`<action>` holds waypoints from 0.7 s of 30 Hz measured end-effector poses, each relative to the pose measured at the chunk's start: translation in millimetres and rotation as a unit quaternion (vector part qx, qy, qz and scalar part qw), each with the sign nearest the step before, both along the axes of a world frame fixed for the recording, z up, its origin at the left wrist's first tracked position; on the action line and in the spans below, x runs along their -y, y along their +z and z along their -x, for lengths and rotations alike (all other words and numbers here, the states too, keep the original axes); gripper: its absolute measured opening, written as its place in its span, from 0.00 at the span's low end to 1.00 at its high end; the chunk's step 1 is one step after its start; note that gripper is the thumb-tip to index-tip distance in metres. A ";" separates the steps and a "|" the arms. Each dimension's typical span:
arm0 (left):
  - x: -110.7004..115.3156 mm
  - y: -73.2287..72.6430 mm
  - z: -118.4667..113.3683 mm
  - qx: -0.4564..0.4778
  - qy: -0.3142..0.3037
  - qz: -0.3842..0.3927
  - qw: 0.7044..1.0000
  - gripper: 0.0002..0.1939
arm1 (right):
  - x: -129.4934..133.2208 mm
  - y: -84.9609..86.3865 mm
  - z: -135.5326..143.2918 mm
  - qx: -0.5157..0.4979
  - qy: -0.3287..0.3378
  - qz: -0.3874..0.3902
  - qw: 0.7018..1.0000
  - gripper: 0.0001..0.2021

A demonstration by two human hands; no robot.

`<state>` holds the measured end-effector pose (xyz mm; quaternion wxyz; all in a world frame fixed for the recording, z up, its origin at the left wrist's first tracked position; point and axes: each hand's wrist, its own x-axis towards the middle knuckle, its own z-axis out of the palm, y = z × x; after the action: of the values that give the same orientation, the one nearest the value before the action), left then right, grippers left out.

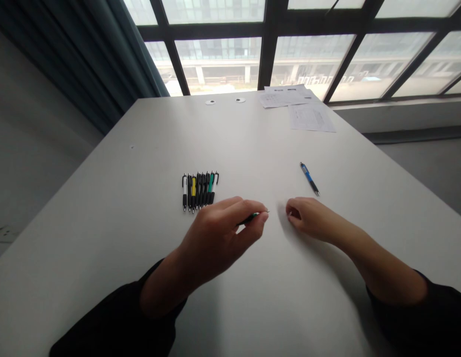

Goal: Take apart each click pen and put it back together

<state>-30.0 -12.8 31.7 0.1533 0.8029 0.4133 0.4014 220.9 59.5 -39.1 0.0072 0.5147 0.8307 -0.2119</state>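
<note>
My left hand [225,230] is closed on a pen [248,218], pinching it between thumb and fingers; a dark and green barrel and a thin tip show, while the palm side is hidden. To its right, my right hand [308,215] rests low over the table with the fingers curled together. Whatever it may hold is too small or too hidden to make out. Behind my left hand lies a row of several pens, among them a white pen [185,191], a yellow pen [194,191] and a green pen [210,184]. Beyond my right hand a blue pen [309,178] lies alone, slanted.
The white table [104,223] stretches to the windows [219,64]. Printed papers [312,118] lie at its far right end. Two white oval covers [240,100] sit near the far edge. A dark curtain [85,44] hangs at the left.
</note>
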 end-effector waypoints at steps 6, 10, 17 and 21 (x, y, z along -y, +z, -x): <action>0.8 -0.6 -2.0 -0.020 -0.007 0.000 1.000 0.07 | 17.2 25.3 4.8 -0.108 -0.028 -0.014 0.994 0.12; 4.5 -1.6 -4.7 -0.017 -0.021 0.011 1.000 0.08 | 42.3 54.6 16.2 -0.432 0.033 0.085 0.897 0.11; 8.4 -0.2 -7.8 0.013 -0.066 0.064 0.996 0.13 | 58.9 62.8 28.1 -0.565 0.051 0.123 0.814 0.03; 8.3 0.9 -8.5 -0.001 -0.069 0.079 0.994 0.12 | 56.5 63.4 25.2 -0.575 0.011 0.111 0.811 0.02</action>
<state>-21.4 -21.1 32.6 0.2438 0.8151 0.3874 0.3552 195.6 3.0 24.2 -0.4123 0.2860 0.6598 -0.5593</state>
